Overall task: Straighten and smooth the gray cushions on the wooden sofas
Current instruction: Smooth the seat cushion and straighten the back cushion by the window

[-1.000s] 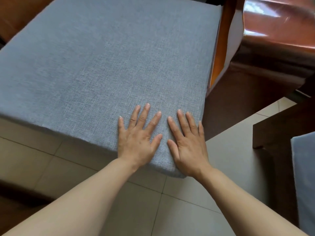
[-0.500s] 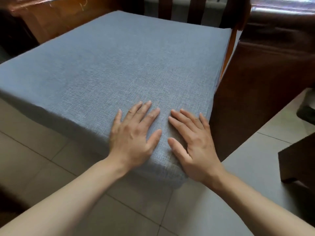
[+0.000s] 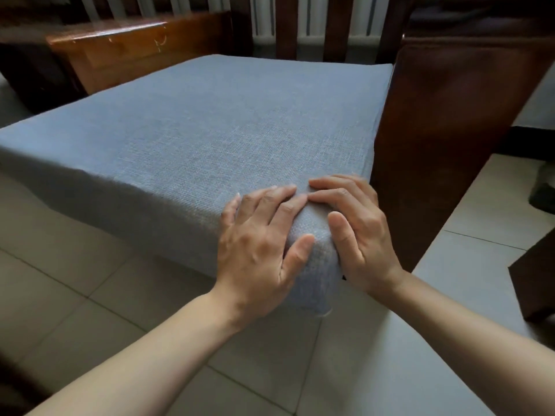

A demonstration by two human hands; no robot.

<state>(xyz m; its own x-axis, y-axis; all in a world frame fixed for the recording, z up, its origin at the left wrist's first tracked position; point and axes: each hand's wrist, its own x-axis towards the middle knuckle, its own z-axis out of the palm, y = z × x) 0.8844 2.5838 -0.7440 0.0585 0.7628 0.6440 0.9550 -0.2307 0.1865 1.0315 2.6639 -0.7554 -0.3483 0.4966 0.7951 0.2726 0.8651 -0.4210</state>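
A thick gray woven cushion (image 3: pixel 210 130) lies flat on a dark wooden sofa seat and fills the middle of the head view. Its near right corner points toward me. My left hand (image 3: pixel 261 244) lies over that corner's left side, fingers spread on the top, thumb on the front face. My right hand (image 3: pixel 357 229) lies on the corner's right side, fingers flat on top and almost touching the left fingertips, thumb pressed against the corner. Both hands press the fabric; neither grips it.
The sofa's dark wooden armrest panel (image 3: pixel 444 139) stands tight against the cushion's right edge. A slatted backrest (image 3: pixel 330 28) rises behind, and a brown wooden side table (image 3: pixel 120 52) sits at the back left. Pale floor tiles (image 3: pixel 75 280) lie below. Another dark wooden piece (image 3: pixel 537 280) is at the right edge.
The view has dropped lower and closer to the cushion. Both hands have slid back toward the near right corner and now wrap over it, with fingertips drawn together.
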